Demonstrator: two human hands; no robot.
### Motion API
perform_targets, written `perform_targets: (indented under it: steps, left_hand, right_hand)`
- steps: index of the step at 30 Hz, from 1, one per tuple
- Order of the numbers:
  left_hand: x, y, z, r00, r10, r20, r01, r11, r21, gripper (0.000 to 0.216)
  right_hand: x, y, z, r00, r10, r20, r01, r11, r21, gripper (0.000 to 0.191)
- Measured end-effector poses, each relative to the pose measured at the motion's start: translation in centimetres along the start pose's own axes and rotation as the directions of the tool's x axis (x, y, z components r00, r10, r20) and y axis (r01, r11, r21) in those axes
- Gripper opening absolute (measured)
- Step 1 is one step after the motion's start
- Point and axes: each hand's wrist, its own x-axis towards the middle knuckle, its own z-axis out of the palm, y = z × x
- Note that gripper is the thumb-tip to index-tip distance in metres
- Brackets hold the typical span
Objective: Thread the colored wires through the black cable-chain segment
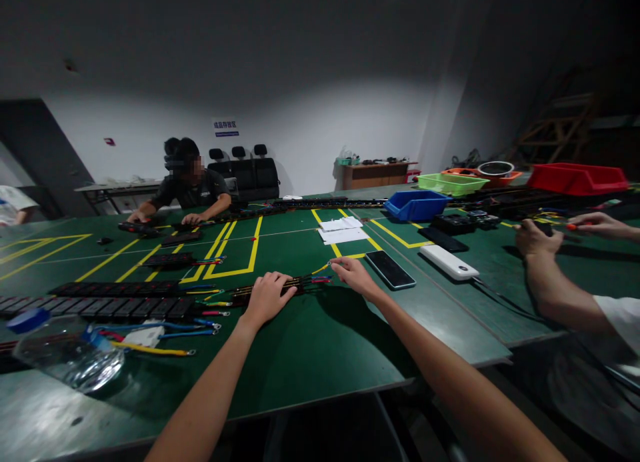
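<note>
In the head view my left hand (270, 295) lies over a dark, narrow wired module (243, 292), fingers curled on its top and thumb along its near side. Yellow, blue and red wires come out of the module's right end. The yellow wire (321, 269) rises above the others, and my right hand (354, 277) pinches its tip, where a ring terminal seems to be. My fingers partly hide that tip. Just below it, the red wire (323, 281) lies loose, pointing right. A phone (391, 269) rests to the right of my right hand.
More black modules (140, 307) with lugged wires lie at left, behind a tilted water bottle (75, 355). White papers (343, 232), a blue bin (415, 205) and a white power bank (449, 263) stand rightward. One co-worker (193, 182) works opposite; another's hands (540, 241) work at right.
</note>
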Motion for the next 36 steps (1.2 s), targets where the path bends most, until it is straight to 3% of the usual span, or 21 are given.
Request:
perform_targets:
  steps: [7, 17, 22, 29, 34, 36]
  left_hand:
    - [0.0, 0.1, -0.2, 1.0, -0.013, 0.021, 0.013, 1.0, -0.017, 0.042]
    - [0.1, 0.2, -0.2, 1.0, -0.007, 0.019, 0.007, 1.0, -0.012, 0.041]
    - [0.0, 0.1, 0.0, 1.0, -0.003, 0.007, 0.003, 1.0, -0.001, 0.042]
    - [0.2, -0.1, 0.1, 1.0, -0.007, 0.01, 0.007, 1.0, -0.015, 0.042]
    - [0.3, 0.1, -0.4, 0.998, -0.029, 0.047, 0.03, 0.999, -0.024, 0.044]
    - [0.3, 0.1, -0.5, 0.998, -0.029, 0.051, 0.031, 0.999, -0.027, 0.044]
  right_hand:
    - [-0.3, 0.4, 0.0, 0.99, 0.053, 0.13, -0.014, 0.96, -0.281, 0.036]
    - [-0.3, -0.2, -0.2, 0.994, 0.035, -0.106, -0.075, 0.912, -0.403, 0.035]
    - [-1.0, -0.8, 0.0, 0.993, 0.116, -0.009, -0.103, 0.839, -0.535, 0.041]
    - [-1.0, -1.7, -0.3, 0.995, 0.053, -0.089, -0.09, 0.866, -0.491, 0.042]
    - [-1.2, -1.7, -0.1, 0.992, 0.12, 0.032, -0.085, 0.843, -0.532, 0.043]
    - [-1.2, -1.6, 0.0, 0.995, 0.097, 0.016, -0.075, 0.858, -0.509, 0.04]
